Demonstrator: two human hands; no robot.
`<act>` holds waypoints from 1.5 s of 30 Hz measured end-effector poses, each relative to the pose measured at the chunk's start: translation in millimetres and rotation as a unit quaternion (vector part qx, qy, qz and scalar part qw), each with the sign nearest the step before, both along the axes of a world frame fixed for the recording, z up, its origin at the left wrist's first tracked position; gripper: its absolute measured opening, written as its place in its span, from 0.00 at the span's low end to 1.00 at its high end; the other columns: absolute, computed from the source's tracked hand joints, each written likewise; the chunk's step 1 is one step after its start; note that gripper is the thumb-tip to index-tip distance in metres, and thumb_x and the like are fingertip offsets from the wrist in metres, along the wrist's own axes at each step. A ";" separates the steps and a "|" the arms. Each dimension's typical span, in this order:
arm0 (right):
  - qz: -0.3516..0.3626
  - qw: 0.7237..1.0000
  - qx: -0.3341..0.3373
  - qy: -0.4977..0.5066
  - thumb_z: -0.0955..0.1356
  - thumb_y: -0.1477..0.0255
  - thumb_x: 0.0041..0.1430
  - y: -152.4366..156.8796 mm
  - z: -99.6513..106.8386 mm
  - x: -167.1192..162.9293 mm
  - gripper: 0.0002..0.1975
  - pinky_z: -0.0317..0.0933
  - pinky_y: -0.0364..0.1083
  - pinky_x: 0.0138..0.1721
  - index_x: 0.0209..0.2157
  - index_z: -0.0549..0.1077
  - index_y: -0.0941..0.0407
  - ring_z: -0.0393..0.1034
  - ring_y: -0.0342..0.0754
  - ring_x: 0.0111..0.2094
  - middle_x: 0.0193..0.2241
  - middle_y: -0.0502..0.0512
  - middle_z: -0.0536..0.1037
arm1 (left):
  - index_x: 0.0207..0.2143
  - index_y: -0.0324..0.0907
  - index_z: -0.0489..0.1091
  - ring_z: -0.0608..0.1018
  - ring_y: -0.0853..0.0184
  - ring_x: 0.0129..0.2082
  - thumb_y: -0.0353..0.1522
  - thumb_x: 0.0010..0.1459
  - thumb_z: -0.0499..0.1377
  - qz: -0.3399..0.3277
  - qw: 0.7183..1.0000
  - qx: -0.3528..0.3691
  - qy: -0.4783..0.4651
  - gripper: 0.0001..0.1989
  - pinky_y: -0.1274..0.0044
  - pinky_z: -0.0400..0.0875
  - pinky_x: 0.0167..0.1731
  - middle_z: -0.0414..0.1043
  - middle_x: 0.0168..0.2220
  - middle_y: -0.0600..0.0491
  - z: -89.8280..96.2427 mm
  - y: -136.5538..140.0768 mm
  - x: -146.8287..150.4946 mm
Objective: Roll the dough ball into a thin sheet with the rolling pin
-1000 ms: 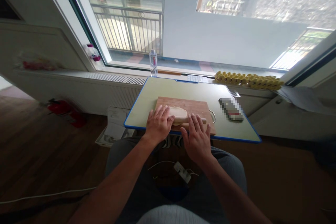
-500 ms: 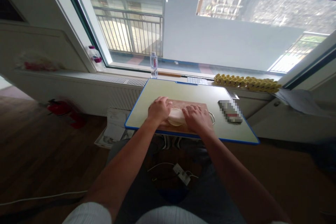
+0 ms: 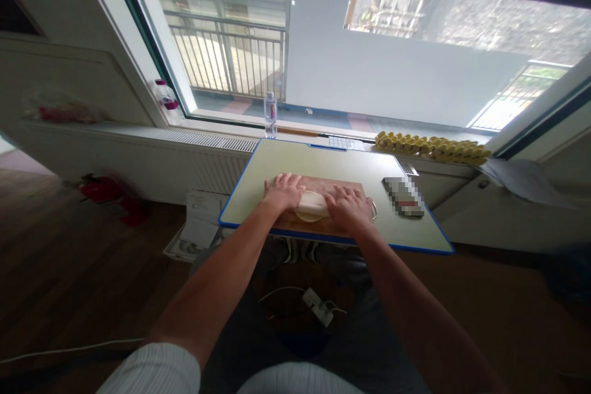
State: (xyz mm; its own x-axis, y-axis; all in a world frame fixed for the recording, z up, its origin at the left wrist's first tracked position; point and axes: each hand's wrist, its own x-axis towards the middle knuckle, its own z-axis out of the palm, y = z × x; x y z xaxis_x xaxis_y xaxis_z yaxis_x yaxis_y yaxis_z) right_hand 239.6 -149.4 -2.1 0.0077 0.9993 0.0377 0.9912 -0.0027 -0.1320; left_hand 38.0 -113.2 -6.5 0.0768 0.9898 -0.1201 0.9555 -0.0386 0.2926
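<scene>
A pale rounded roller, apparently a rolling pin, lies crosswise over a flat piece of dough on a wooden cutting board. My left hand rests palm down on its left end, with the fingers stretched forward and apart. On its right end lies my right hand, likewise flat with fingers spread. Both palms hide the pin's ends, and the pin covers much of the dough. A metal handle shows at the board's right side.
The board sits on a small blue-edged table. A pixelated phone-like object lies to the right. Along the windowsill stand a water bottle and yellow egg-carton-like trays. On the floor are a power strip and a box.
Both hands have shifted slightly on the pin, and their fingers lie flatter and more spread. The dough has stayed in about the same place.
</scene>
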 end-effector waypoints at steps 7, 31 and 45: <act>0.002 0.996 0.075 -0.048 0.55 0.56 0.77 -31.8 -5.3 -4.5 0.32 0.50 0.66 0.69 0.72 0.66 0.56 0.59 0.65 0.70 0.70 0.61 0.69 | 0.77 0.51 0.55 0.52 0.53 0.78 0.48 0.74 0.40 -0.003 0.999 0.050 0.007 0.33 0.48 0.44 0.74 0.48 0.79 0.50 -6.9 -29.7 -0.6; 0.010 0.998 0.055 -0.028 0.55 0.54 0.76 -14.7 -9.2 2.2 0.32 0.51 0.62 0.70 0.73 0.63 0.52 0.56 0.62 0.72 0.72 0.56 0.66 | 0.74 0.51 0.60 0.56 0.53 0.76 0.48 0.73 0.41 -0.005 0.997 0.074 -0.011 0.33 0.46 0.48 0.73 0.54 0.78 0.48 -10.1 -14.1 -0.1; 0.004 0.999 0.012 0.032 0.55 0.53 0.73 33.6 -9.9 7.3 0.34 0.52 0.66 0.69 0.73 0.63 0.53 0.57 0.65 0.70 0.71 0.59 0.67 | 0.63 0.49 0.71 0.68 0.50 0.68 0.44 0.73 0.45 0.011 0.995 0.101 -0.013 0.25 0.47 0.56 0.69 0.66 0.71 0.44 -1.3 22.8 5.4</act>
